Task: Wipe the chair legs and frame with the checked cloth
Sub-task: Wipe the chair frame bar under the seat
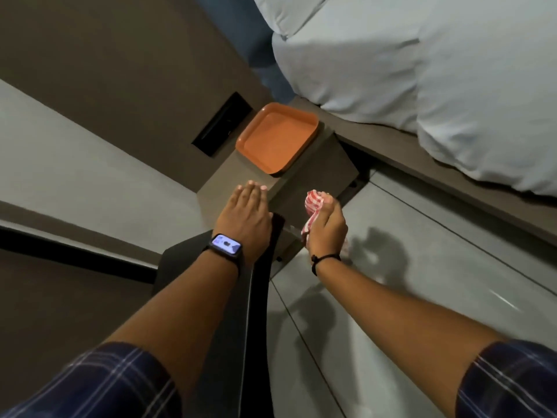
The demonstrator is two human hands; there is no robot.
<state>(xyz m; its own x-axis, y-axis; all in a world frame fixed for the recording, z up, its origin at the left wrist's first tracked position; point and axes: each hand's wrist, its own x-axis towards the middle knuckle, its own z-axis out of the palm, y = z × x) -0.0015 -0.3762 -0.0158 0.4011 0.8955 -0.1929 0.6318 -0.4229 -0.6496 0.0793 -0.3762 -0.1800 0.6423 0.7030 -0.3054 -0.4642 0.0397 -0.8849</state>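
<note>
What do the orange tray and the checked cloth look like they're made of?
The orange tray looks like moulded plastic: uniform colour, rounded rim, a dull satin sheen. The checked cloth, bunched in the right hand, looks like soft woven fabric, probably cotton: it crumples into folds.

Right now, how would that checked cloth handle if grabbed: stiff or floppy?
Likely floppy: the cloth sits bunched in the right hand, an end drooping below. Probably light, since one loose fist holds it. Unlikely to slip, being fabric.

A tray sits on a nightstand left of the bed, beyond the chair.
</note>
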